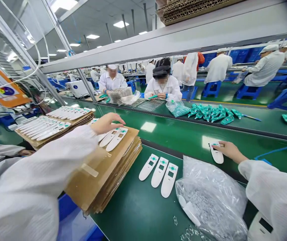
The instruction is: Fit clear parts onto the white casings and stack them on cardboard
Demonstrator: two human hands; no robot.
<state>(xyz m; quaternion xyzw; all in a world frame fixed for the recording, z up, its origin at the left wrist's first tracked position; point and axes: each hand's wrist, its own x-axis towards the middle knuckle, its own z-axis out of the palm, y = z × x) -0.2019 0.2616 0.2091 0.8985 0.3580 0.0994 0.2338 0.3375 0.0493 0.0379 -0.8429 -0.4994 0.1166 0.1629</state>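
My left hand (107, 123) reaches over a stack of cardboard sheets (103, 174), fingers curved down on white plastic shells (113, 138) lying on top. My right hand (227, 149) rests on the green belt (183, 134) and grips one white plastic shell (216, 154) at its upper end. Three more white shells (159, 172) lie side by side on the near green table (133, 207). A clear plastic bag (211, 197) of small transparent parts lies just below my right hand.
More cardboard stacks carrying rows of white shells (55, 124) stand at the left. Teal parts (214, 113) lie on the far belt. Workers in white coats (162, 87) sit opposite. A co-worker's sleeve (0, 152) is at far left. A shelf rail (158, 43) runs overhead.
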